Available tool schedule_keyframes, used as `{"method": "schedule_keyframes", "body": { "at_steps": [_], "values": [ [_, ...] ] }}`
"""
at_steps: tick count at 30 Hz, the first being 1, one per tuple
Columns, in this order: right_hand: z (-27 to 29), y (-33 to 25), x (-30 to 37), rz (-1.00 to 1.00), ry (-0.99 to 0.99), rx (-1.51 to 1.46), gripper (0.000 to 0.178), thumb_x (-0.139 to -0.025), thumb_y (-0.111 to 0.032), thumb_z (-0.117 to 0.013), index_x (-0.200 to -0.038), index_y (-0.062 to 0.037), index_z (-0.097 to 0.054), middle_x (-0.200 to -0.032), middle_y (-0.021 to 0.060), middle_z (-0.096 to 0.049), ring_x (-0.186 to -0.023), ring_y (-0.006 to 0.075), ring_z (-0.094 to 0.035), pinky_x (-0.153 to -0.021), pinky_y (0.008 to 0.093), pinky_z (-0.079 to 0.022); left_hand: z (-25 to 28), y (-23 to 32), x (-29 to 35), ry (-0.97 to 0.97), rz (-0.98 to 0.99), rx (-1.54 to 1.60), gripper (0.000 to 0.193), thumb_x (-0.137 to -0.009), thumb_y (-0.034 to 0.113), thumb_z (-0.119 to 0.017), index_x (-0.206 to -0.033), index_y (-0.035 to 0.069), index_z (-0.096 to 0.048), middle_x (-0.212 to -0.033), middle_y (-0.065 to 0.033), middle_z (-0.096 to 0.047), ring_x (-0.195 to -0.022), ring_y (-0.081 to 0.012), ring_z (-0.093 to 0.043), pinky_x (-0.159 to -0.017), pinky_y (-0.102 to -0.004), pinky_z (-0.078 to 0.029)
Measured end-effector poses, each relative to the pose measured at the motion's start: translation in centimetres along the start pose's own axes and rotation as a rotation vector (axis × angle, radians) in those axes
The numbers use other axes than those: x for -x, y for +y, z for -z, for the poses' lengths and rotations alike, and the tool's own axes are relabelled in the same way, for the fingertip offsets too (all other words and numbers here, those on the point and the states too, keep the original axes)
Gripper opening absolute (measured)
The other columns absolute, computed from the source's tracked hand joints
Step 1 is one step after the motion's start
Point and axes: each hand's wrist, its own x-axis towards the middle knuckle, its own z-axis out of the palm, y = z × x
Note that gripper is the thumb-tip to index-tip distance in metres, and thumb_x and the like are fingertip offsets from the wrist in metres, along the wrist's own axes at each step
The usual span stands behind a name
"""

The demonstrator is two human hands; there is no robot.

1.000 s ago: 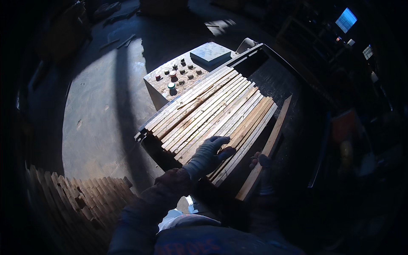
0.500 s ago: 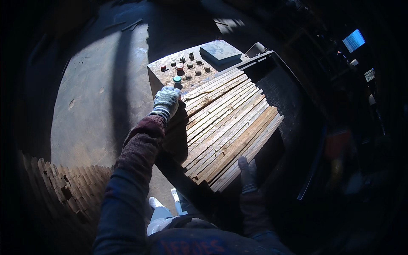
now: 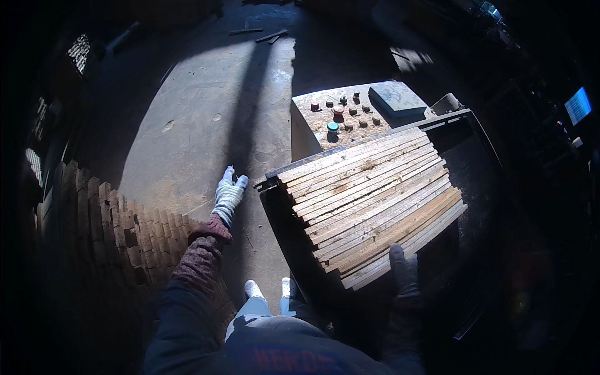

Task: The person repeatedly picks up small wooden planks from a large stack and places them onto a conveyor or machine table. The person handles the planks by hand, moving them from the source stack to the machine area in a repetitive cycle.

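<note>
Several long, narrow wooden boards point(image 3: 375, 194) lie side by side on a dark metal frame point(image 3: 272, 215). My left hand point(image 3: 229, 195), in a striped light knit glove, is in the air left of the frame. Its fingers are spread, with nothing in them. At the near right edge of the boards is my right hand point(image 3: 405, 274), gloved and partly in shadow. Its fingers point forward and apart, at or touching the outermost board; contact is hard to make out. Beyond the boards stands a control box point(image 3: 306, 105) with a green button point(image 3: 332, 127) and several other knobs and buttons.
Stacked wooden pieces point(image 3: 147, 240) rise at my left. A flat grey-blue box point(image 3: 397, 100) sits on the control box. Loose sticks point(image 3: 271, 35) lie on the far floor point(image 3: 187, 119). A lit screen point(image 3: 578, 106) shows at the right, amid deep shadow.
My left hand has left the control box's green button area and moved back and left, its fingers opening. The boards and control box appear farther right as the view turns. My right hand stays by the boards.
</note>
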Motion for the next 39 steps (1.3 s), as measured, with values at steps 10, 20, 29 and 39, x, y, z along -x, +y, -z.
{"method": "schedule_keyframes", "body": {
  "at_steps": [10,20,29,39],
  "values": [
    [-7.7,-21.3,-1.2,0.683,-0.708,-0.514,0.035,-0.106,-0.025,-0.057,-0.130,0.0009,-0.062,-0.113,0.0158,-0.070,-0.103,0.0246,-0.067,-0.088,0.0325,-0.054,32.0,24.8,12.8,0.318,-0.406,-0.332,0.051,-0.093,0.036,-0.068,-0.132,0.004,-0.063,-0.126,-0.0205,-0.067,-0.113,-0.0315,-0.066,-0.101,-0.0394,-0.051],
    [-25.7,-22.0,24.0,1.203,-1.384,0.494,0.062,-0.078,-0.038,-0.085,-0.129,-0.0097,-0.064,-0.115,0.0135,-0.068,-0.105,0.0187,-0.062,-0.093,0.0389,-0.049,58.5,16.6,63.8,0.039,0.760,-0.438,0.127,-0.067,0.071,-0.082,-0.161,0.011,-0.022,-0.162,-0.0251,-0.028,-0.152,-0.0387,-0.024,-0.122,-0.0499,-0.026],
    [-42.7,-28.4,55.2,2.190,-1.245,0.451,0.082,-0.072,0.001,-0.069,-0.149,-0.0135,-0.046,-0.151,0.0204,-0.047,-0.137,0.0394,-0.046,-0.110,0.0473,-0.043,54.1,7.3,77.7,0.237,0.556,-0.735,0.099,-0.082,0.064,-0.073,-0.160,0.021,-0.029,-0.143,-0.0194,-0.047,-0.131,-0.0377,-0.046,-0.114,-0.0500,-0.036],
    [-51.7,-29.0,67.6,2.601,-1.390,1.024,0.080,-0.068,-0.015,-0.083,-0.142,-0.0199,-0.053,-0.136,0.0139,-0.056,-0.132,0.0350,-0.049,-0.103,0.0514,-0.042,74.0,0.9,79.1,0.639,0.921,-0.682,0.098,-0.084,0.031,-0.081,-0.161,0.030,-0.021,-0.164,-0.0162,-0.027,-0.152,-0.0375,-0.025,-0.124,-0.0499,-0.026]
  ]
}}
